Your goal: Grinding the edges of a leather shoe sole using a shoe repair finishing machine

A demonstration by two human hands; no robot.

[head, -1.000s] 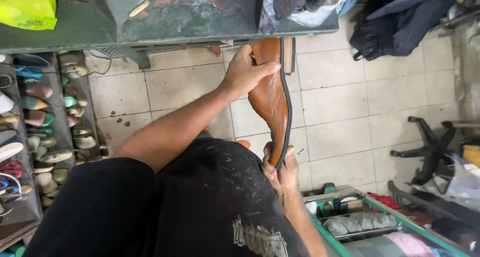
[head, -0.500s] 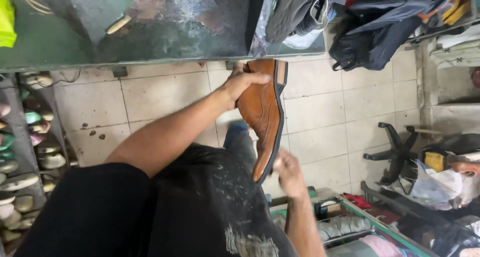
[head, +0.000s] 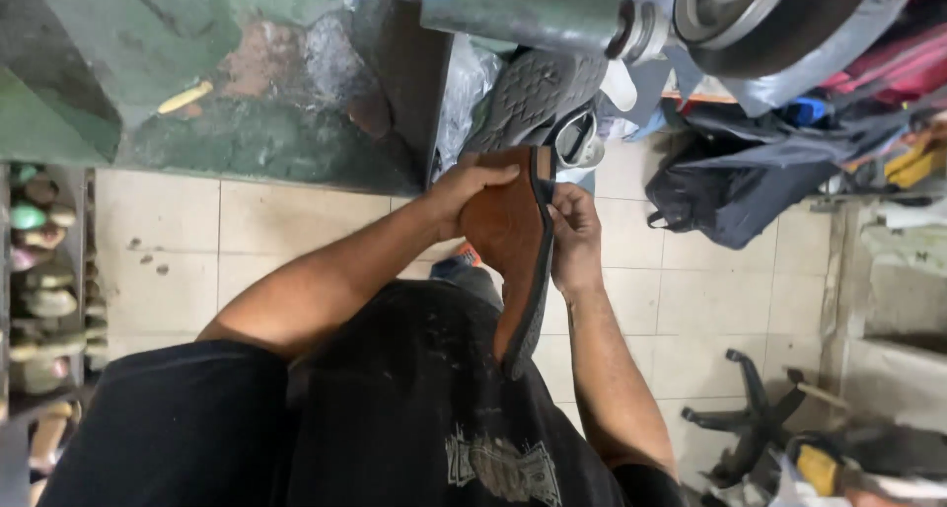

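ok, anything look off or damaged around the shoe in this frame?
Nothing stands out on the brown shoe: left hand and right hand hold it sole-edge up, sole seated along its length. The green bench top behind is badly worn, paint gone in patches.

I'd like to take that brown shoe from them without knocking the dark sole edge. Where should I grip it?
Probably the free lower end of the brown shoe, from the person's right. It stands on edge with its dark sole rim facing right; the left hand and right hand already clasp its upper end, leaving that lower end bare.

Pale tiled floor (head: 296, 241), green workbench (head: 148, 73), shoe rack (head: 39, 270) at left.
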